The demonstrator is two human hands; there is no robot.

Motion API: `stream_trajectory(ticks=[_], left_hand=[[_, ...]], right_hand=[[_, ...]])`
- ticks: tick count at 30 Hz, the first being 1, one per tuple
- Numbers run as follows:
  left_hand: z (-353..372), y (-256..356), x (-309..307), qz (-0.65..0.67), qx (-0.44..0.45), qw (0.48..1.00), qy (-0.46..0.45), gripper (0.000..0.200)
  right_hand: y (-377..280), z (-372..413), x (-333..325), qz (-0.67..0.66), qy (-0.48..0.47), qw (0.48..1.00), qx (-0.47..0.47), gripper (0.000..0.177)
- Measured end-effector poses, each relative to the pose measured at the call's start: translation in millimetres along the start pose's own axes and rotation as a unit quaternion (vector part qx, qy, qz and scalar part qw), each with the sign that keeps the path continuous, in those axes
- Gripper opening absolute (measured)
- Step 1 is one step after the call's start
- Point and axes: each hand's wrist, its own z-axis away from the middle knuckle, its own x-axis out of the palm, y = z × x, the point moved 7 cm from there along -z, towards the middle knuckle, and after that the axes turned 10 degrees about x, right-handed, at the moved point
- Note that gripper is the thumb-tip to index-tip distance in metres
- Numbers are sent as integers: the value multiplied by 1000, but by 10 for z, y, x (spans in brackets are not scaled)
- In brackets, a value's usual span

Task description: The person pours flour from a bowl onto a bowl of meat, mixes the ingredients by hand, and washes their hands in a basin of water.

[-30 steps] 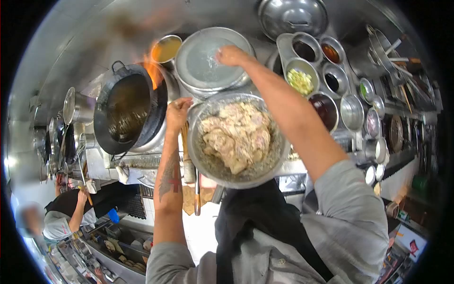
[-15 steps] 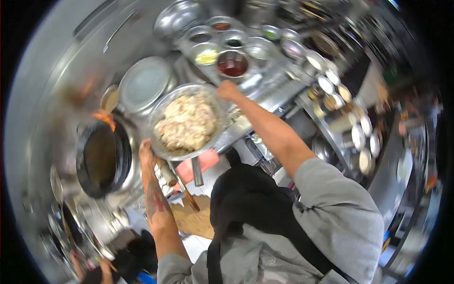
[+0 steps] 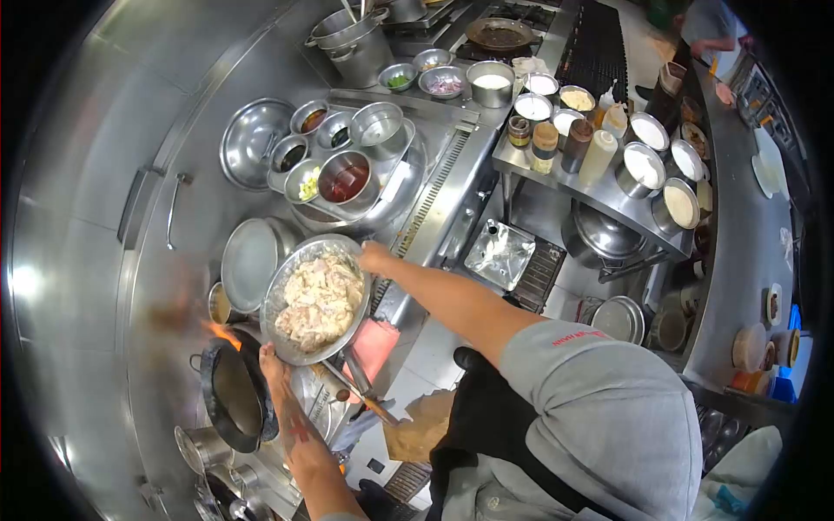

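Between my two hands is a metal bowl (image 3: 276, 297) filled with pale, batter-coated pieces that look like raw meat (image 3: 320, 300). My left hand (image 3: 274, 366) is closed on the bowl's near left rim. On the opposite side, my right hand (image 3: 375, 258) grips the rim with the arm stretched out. A dark wok (image 3: 208, 391) with brownish liquid sits on the burner left of my left hand, and an orange flame (image 3: 223, 335) rises at its far edge. Under the bowl's near side lie a pink cloth (image 3: 375, 347) and a wooden-handled utensil (image 3: 380, 412).
Beyond the bowl stand a round lidded pot (image 3: 250, 265), a pot of red sauce (image 3: 347, 181) and several small seasoning bowls. Sauce bottles (image 3: 598, 156) and white-filled tubs (image 3: 643, 165) crowd a steel shelf to the right. Another person (image 3: 708, 26) is at the far counter.
My view has swung toward the right, showing more of the shelf and aisle. The bowl sits lower and further left in the picture, with both hands still on its rim.
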Motion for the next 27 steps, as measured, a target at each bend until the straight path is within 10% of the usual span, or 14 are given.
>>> stream_trajectory(ticks=[7, 12, 22, 27], left_hand=[[936, 956, 675, 7, 76, 997, -17, 10], [1598, 535, 1481, 118, 17, 993, 26, 12], [383, -596, 4676, 8, -75, 963, -259, 21], [323, -461, 5272, 73, -173, 958, -215, 27]], right_hand=[[-187, 761, -821, -190, -167, 967, 30, 25], [-136, 1172, -2214, -171, -152, 973, 36, 20], [588, 1147, -4453, -143, 207, 966, 54, 16], [906, 929, -4486, -209, 239, 946, 72, 20]])
